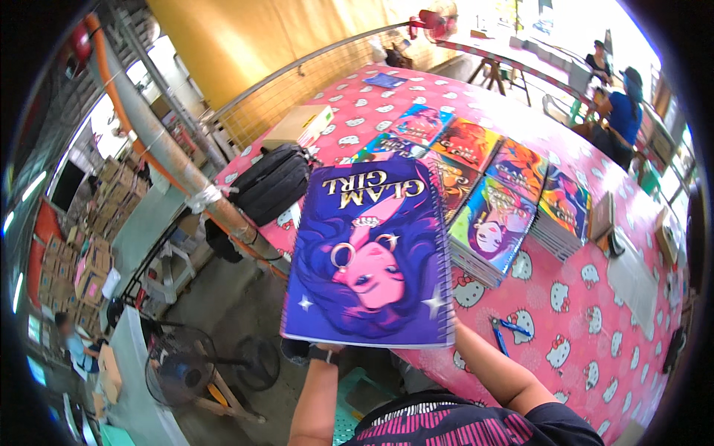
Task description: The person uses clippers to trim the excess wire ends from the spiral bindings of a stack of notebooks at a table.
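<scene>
A black bag (271, 183) is lying on the left of the pink tablecloth (567, 322), with a pale box (301, 128) sitting farther off. A blue-handled tool (500, 342) is resting near right. Cartons (115, 197) are filling the far left; a person in blue (625, 115) is showing far right.

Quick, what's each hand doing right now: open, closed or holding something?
Left hand: holding the purple notebook at its near edge; fingers hidden.
Right hand: apparently holding the notebook too, by its right edge; fingers hidden.
</scene>
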The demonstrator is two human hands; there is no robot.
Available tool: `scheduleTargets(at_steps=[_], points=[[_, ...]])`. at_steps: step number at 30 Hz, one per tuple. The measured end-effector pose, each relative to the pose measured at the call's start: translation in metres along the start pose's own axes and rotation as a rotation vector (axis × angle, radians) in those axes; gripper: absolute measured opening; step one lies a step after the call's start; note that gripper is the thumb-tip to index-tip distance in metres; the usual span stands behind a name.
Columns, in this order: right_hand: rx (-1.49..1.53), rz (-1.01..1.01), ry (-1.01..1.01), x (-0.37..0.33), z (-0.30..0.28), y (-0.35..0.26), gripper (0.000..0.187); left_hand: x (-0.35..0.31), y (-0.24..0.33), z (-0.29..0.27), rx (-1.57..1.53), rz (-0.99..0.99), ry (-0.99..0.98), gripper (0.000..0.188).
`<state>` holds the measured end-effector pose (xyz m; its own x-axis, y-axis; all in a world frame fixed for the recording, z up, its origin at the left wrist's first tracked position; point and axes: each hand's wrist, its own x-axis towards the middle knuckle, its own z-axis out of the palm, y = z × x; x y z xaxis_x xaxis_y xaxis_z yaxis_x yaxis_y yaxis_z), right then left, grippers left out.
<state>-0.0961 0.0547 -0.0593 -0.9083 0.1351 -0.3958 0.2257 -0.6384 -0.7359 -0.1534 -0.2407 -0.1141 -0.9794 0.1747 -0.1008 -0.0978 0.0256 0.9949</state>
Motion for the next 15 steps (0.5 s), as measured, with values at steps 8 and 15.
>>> scheduleTargets(at_steps=[8,15], points=[[0.134,0.063,-0.098,0.097,-0.026,-0.053,0.041,-0.079,-0.024,0.157,-0.397,-0.039,0.442,0.061],[0.051,-0.14,-0.065,0.089,-0.054,-0.057,0.032,-0.016,0.05,0.12,-0.609,0.089,0.484,0.062]])
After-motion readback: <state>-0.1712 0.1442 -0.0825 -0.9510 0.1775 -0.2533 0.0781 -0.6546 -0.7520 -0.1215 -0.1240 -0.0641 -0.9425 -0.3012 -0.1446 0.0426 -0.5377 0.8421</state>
